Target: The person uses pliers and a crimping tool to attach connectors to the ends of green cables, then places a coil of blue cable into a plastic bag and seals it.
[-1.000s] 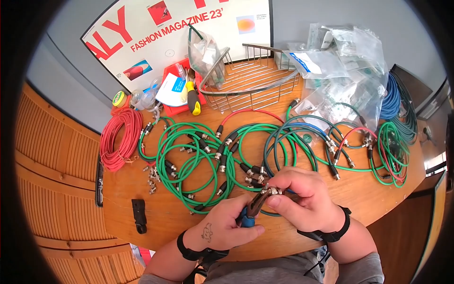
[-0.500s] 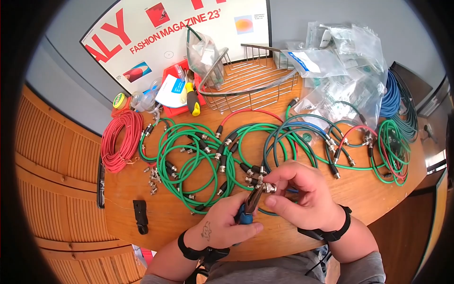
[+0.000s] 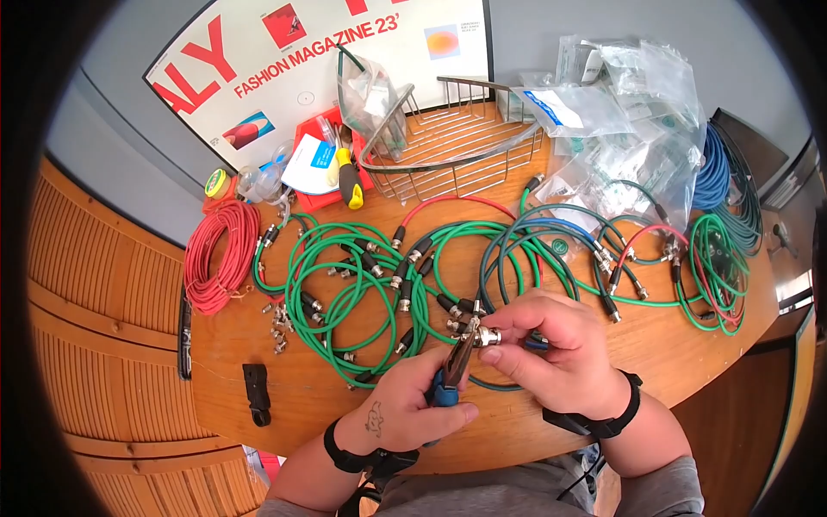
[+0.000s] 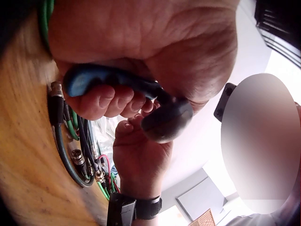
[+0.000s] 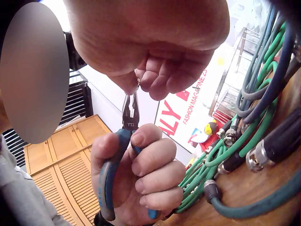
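Note:
My left hand point(image 3: 411, 407) grips pliers point(image 3: 457, 366) with blue handles, fingers curled round them; the right wrist view shows the pliers' metal nose point(image 5: 131, 110) pointing at my right fingertips. Between thumb and forefinger, my right hand point(image 3: 560, 349) pinches a small silver connector point(image 3: 488, 337) at the tip of the pliers. Whether the nose bites on the connector cannot be told. In the left wrist view a blue handle point(image 4: 108, 80) lies across the curled fingers of my left hand point(image 4: 141, 47), and my right hand point(image 4: 141, 157) shows beyond it.
Green cable coils point(image 3: 345, 302) with connectors lie just beyond both hands. Loose small connectors point(image 3: 280, 323) and a black tool point(image 3: 256, 394) are at the left, near a red coil point(image 3: 220, 258). Behind stand a wire basket point(image 3: 457, 164), a red bin point(image 3: 323, 200) and plastic bags point(image 3: 633, 138).
The silver connector has turned in my right fingertips and shows more of its side, slightly further left than before. My left hand has kept its grip on the pliers and hardly moved.

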The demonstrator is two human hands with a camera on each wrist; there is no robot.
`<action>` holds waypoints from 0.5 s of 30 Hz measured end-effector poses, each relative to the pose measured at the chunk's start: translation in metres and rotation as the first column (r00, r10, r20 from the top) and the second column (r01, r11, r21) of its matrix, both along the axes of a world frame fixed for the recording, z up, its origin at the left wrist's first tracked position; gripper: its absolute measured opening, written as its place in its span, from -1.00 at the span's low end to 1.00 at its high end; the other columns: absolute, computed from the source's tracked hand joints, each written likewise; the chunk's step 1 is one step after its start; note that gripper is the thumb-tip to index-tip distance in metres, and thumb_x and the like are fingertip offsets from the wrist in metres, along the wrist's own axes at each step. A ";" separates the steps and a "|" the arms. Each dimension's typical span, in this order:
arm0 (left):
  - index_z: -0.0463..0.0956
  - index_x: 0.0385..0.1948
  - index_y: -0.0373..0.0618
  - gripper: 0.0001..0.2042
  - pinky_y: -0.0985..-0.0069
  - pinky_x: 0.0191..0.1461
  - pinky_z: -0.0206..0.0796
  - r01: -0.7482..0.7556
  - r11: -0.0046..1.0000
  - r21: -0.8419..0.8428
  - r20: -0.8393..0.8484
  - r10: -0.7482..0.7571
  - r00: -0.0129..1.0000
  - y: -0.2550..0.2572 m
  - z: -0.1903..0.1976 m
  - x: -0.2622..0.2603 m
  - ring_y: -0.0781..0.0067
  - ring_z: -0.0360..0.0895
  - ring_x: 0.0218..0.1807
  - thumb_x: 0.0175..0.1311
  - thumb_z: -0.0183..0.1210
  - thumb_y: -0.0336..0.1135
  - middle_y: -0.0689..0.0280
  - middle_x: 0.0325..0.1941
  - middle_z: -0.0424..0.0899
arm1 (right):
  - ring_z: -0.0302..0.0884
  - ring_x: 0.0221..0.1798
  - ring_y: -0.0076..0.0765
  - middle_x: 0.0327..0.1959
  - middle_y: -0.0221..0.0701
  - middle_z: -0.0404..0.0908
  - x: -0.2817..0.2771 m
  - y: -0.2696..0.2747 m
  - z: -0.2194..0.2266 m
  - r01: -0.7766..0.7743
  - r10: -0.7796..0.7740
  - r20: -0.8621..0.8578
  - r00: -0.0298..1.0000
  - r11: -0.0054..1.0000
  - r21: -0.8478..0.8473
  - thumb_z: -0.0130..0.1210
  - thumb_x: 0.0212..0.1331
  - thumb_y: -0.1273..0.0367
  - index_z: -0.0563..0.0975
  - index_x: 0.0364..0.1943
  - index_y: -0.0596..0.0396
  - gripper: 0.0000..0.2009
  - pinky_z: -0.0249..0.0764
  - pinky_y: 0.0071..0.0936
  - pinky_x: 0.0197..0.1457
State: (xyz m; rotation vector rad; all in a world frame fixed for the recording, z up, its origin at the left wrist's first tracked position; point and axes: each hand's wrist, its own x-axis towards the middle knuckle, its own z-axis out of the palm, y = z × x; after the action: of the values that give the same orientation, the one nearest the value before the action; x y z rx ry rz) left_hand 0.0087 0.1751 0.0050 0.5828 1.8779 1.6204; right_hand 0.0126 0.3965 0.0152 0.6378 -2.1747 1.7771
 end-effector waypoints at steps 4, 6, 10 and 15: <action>0.41 -0.27 -0.09 -0.70 0.57 -0.35 0.20 0.001 1.000 -0.009 0.022 -0.001 1.000 0.000 0.000 0.000 0.60 0.32 -0.42 0.07 0.34 -0.24 0.45 -0.46 0.38 | 0.56 -0.46 -0.47 -0.45 -0.38 0.58 0.001 -0.001 0.002 0.006 -0.006 0.008 1.000 1.000 -0.004 0.30 0.08 0.50 0.60 -0.18 0.15 -0.79 0.44 -0.56 -0.44; 0.41 -0.28 -0.09 -0.70 0.58 -0.35 0.20 0.005 1.000 -0.014 0.017 -0.005 1.000 0.000 0.001 0.000 0.61 0.32 -0.43 0.07 0.34 -0.24 0.45 -0.47 0.38 | 0.56 -0.47 -0.45 -0.45 -0.37 0.58 0.001 0.002 0.003 -0.015 0.016 -0.008 1.000 1.000 0.017 0.29 0.09 0.50 0.61 -0.20 0.17 -0.81 0.42 -0.56 -0.45; 0.40 -0.30 -0.08 -0.70 0.58 -0.35 0.20 0.023 1.000 -0.018 0.040 -0.022 0.999 0.000 0.003 0.000 0.61 0.31 -0.43 0.07 0.34 -0.23 0.46 -0.48 0.37 | 0.55 -0.46 -0.39 -0.45 -0.32 0.59 0.001 0.002 0.005 -0.060 0.060 -0.008 0.998 0.998 0.014 0.21 0.17 0.49 0.61 -0.21 0.21 -0.87 0.41 -0.51 -0.41; 0.40 -0.31 -0.07 -0.70 0.58 -0.35 0.20 0.004 1.000 -0.006 0.032 -0.003 0.999 -0.001 0.000 0.000 0.61 0.31 -0.43 0.07 0.35 -0.22 0.46 -0.48 0.37 | 0.56 -0.43 -0.38 -0.43 -0.31 0.60 0.004 0.001 0.004 -0.056 0.073 0.177 0.981 0.994 -0.098 0.10 0.25 0.48 0.60 -0.18 0.23 -0.86 0.45 -0.44 -0.31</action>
State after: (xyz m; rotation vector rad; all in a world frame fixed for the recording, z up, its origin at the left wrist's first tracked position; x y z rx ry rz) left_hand 0.0088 0.1739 0.0053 0.5541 1.8569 1.6119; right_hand 0.0167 0.3975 0.0196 0.5505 -2.1922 2.0287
